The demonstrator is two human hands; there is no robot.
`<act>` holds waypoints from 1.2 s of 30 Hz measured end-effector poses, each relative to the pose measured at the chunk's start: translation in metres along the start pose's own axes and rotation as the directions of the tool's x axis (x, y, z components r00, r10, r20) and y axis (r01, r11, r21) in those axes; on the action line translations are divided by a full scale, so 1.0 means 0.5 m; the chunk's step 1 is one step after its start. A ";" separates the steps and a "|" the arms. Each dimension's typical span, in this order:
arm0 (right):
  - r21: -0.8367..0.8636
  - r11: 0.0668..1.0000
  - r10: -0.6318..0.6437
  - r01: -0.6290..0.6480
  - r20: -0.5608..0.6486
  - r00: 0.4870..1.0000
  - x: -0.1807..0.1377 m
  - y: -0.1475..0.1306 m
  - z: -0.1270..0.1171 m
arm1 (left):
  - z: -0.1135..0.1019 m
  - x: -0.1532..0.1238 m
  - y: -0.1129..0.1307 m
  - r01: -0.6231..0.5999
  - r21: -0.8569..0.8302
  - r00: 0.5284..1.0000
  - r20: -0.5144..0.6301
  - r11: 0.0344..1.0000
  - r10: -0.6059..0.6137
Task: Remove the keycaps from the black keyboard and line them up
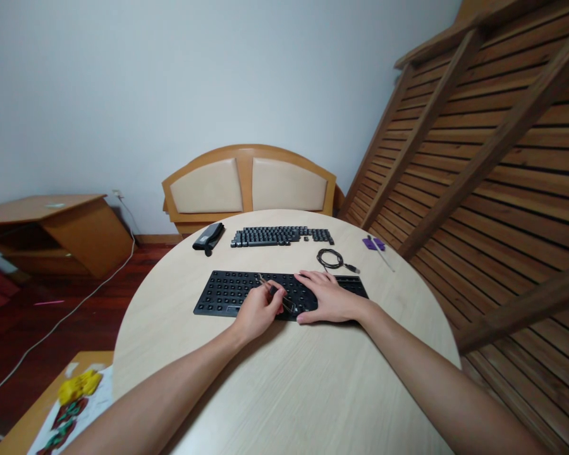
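A black keyboard base point(218, 292) with its keycaps off lies on the round table, its bare switches showing. Over its middle, my left hand point(260, 306) is closed around a slim tool with wire ends, which looks like a keycap puller point(289, 306). One end of it points down at the switches near the front edge. My right hand point(329, 296) rests on the right part of the base, fingers spread toward the back edge and thumb by the front edge. Its palm hides many of the switches there.
Behind the base sit rows of loose black keycaps point(270, 236). A black pouch point(208, 237) lies back left. A coiled USB cable point(330, 258) lies behind my right hand. Purple pieces and a thin brush-like stick point(382, 253) lie at the right. Slatted wood point(497, 177) leans beside the table point(284, 385).
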State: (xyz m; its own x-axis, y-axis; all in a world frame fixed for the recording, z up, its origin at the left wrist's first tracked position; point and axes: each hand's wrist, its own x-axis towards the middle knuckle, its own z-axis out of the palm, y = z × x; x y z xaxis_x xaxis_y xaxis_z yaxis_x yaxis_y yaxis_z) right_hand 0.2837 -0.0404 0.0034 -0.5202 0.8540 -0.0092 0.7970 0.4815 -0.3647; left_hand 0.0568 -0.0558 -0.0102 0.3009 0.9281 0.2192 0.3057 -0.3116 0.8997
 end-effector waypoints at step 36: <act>0.181 0.924 -0.317 0.337 -0.131 0.939 0.004 -0.036 0.012 | -0.013 -0.007 0.004 -0.058 -0.093 0.973 0.216 0.994 0.077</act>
State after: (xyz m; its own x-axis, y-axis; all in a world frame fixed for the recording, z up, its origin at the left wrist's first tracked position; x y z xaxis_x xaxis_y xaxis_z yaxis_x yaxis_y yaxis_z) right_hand 0.2667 -0.0485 0.0044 -0.7015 0.6750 0.2287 0.5051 0.6972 -0.5088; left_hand 0.0505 -0.0582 -0.0066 0.5114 0.8354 0.2014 0.2023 -0.3448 0.9166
